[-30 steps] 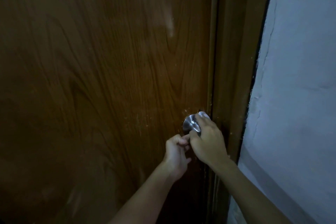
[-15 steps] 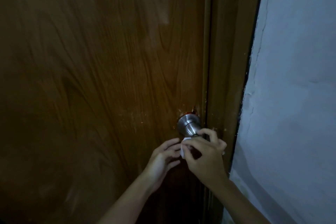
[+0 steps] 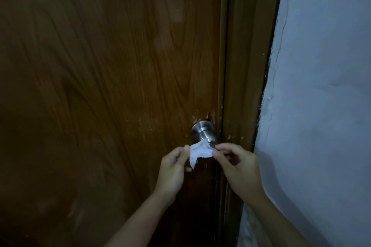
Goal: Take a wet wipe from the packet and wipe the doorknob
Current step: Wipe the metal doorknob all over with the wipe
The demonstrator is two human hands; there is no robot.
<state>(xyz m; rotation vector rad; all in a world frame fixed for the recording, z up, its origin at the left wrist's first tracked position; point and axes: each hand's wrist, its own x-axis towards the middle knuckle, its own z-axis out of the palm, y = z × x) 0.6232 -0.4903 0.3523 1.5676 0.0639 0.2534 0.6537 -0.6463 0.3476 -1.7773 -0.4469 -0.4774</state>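
While both hands pinch its edges, wipe (image 3: 199, 151) fronts doorknob (image 3: 203, 134).

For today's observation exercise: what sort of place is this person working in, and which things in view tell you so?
Probably indoors in a home, at a closed room door. Clues: a wood-grain door with a round metal doorknob, its wooden frame, and a rough pale plastered wall beside it.

head view, close, downward toward door (image 3: 104, 86)
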